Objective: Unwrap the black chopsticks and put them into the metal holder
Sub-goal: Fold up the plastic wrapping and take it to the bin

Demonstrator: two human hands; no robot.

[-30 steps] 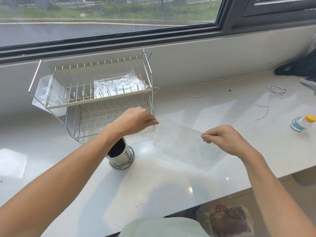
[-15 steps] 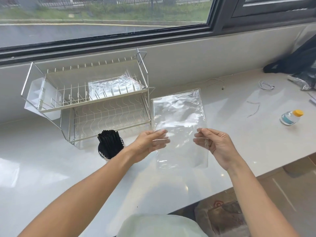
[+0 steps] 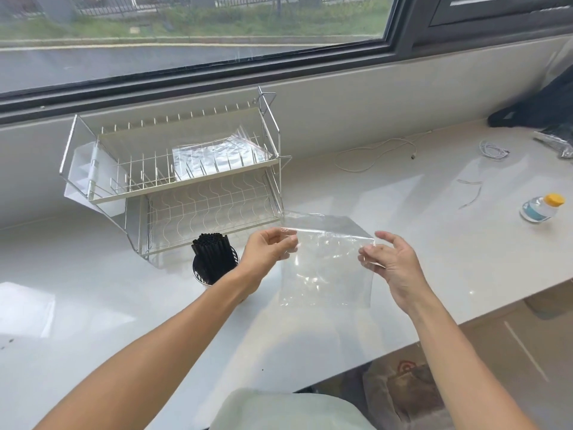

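A bundle of black chopsticks (image 3: 212, 254) stands upright in the round metal holder (image 3: 198, 274) on the white counter, in front of the dish rack. Both my hands hold an empty clear plastic wrapper (image 3: 325, 268) above the counter, to the right of the holder. My left hand (image 3: 268, 251) pinches the wrapper's left edge. My right hand (image 3: 390, 262) pinches the right edge between thumb and lower fingers, its upper fingers spread. The wrapper's top part is folded over toward the back.
A two-tier wire dish rack (image 3: 186, 181) stands behind the holder with another clear bag (image 3: 217, 158) on its upper shelf. A small bottle with a yellow cap (image 3: 541, 207), white cables (image 3: 375, 158) and a dark bag (image 3: 533, 110) lie at the right. The counter's front edge (image 3: 465, 321) runs diagonally at lower right.
The wrapper first swung up from flat to upright, and its top half has now folded down away from me. Both hands stay on its side edges. The view has shifted right.
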